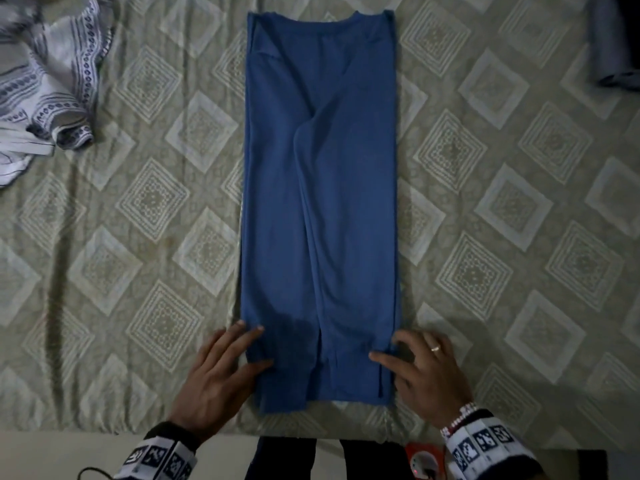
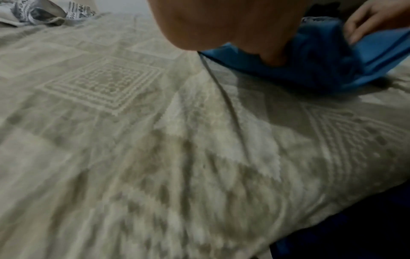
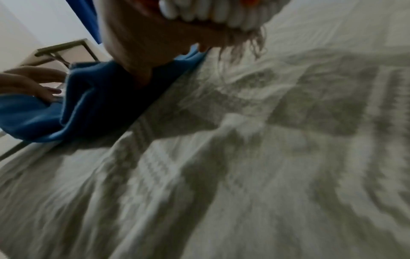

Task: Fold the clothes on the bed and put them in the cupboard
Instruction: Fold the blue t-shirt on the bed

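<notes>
Head view looks straight down on a bed [image 1: 138, 237] under a beige cover with a diamond pattern; a blue shirt [image 1: 322, 202], folded into a long strip, runs lengthwise away from the person, neckline at the far end and hem at the near edge. A crumpled white patterned cloth [image 1: 45, 84] lies at far left, a dark garment [image 1: 613, 43] at far right. The left hand [image 1: 221, 372] and right hand [image 1: 426, 372] pinch the near hem corners, thumbs on top. Left wrist view, blurred, shows the hem [image 2: 321, 70] raised off the cover by both hands and the white cloth [image 2: 40, 12] far off. Right wrist view alone shows a pale wall [image 3: 33, 22] and a bead bracelet [image 3: 210, 14].
</notes>
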